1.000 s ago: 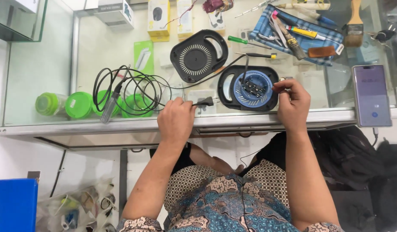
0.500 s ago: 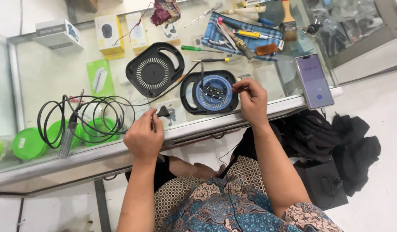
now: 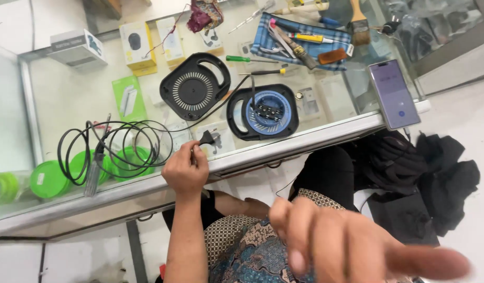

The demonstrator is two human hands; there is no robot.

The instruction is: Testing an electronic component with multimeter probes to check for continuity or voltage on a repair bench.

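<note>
One hand (image 3: 187, 169) pinching plug (image 3: 207, 138), other (image 3: 352, 246) spread

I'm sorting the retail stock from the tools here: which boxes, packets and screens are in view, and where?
Phone: right counter edge, dark slab, pale lilac lit screen.
White box: far left, long, with a grey top band.
Yellow box: beside it, upright, dark round item pictured.
Pale yellow-white box: right of the yellow one.
Green packet: under the glass, flat, white device pictured.
</note>
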